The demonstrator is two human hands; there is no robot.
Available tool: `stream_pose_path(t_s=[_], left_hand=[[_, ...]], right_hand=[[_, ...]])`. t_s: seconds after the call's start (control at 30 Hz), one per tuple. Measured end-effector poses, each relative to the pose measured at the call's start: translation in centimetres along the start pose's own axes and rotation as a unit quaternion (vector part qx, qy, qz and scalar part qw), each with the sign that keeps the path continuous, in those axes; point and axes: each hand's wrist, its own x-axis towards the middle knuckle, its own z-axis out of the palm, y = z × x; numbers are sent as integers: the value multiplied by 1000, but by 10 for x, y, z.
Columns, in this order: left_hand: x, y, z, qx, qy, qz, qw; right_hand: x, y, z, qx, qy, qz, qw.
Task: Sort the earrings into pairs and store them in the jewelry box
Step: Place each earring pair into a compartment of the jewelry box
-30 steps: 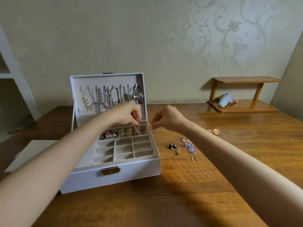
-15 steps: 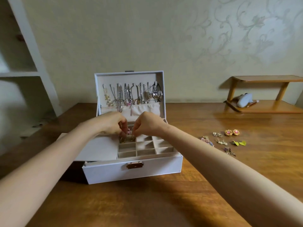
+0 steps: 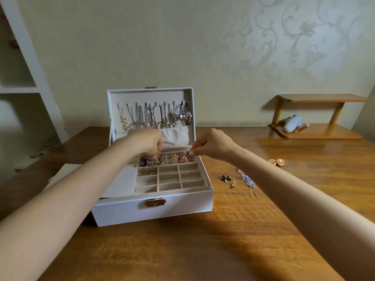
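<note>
I read this as the storing step, midway through the task. The box (image 3: 154, 207) stands open on the table (image 3: 203, 244), lid upright with necklaces (image 3: 150, 116) hanging inside it. The back row (image 3: 178, 158) of its tray already holds several earrings, and a pair of hoops (image 3: 145, 171) lies in the left cell of the next row; the cells nearer me look bare.

My left hand (image 3: 149, 144) reaches down into the left end of the back row, fingers curled among the earrings there. I cannot tell whether it pinches one or only nudges them into place. My right hand (image 3: 213, 145) hovers at the box's back right corner, thumb and forefinger drawn together just above the pink earrings. If anything sits between those fingertips, it is too small for me to make out.

Three pairs wait on the table, right of the box: the bow pair (image 3: 228, 179) nearest it, the blue pair (image 3: 248, 180) just beside that, and the pink studs (image 3: 276, 162) farther out.

Next, I judge, the right hand needs to swing out to the bow pair, gather both pieces together and drop them into one bare cell. The pieces are tiny and hooked, so a fine fingertip pinch is called for, and snagging a neighbour is the risk.
</note>
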Motion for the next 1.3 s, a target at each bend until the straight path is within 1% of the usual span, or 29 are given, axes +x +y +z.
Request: stream_pose_path(t_s=[0.1,0.37,0.43,0.53,0.63,0.7,0.77,0.83,0.97,1.17,1.3], left_hand=[[-2,-8,3,44,-41,-26,998],[-10,-18,8,-8,-76,2,997],[-11,-15,6,-10,-51,12,999],[-6,2,5,-36,20,43,998],[3,36,13,-69,78,103,989],[12,61,20,-94,90,153,980],[22,86,27,-112,86,192,971],[33,109,34,-119,76,211,967],[56,147,47,-107,43,203,972],[78,178,60,-108,-8,185,977],[84,184,63,-96,-19,173,980]], right_hand=[[-4,5,-2,2,3,-1,1000],[0,-7,8,10,5,-24,1000],[-1,-7,6,8,6,-23,1000],[-3,1,0,-1,7,-6,1000],[-8,18,-10,-25,15,19,999],[-14,36,-19,-64,20,43,997],[-20,57,-28,-94,18,81,992],[-26,78,-33,-108,5,118,987],[-37,109,-31,-124,-3,156,980],[-35,124,-20,-129,16,168,977],[-31,126,-15,-139,13,161,977]])
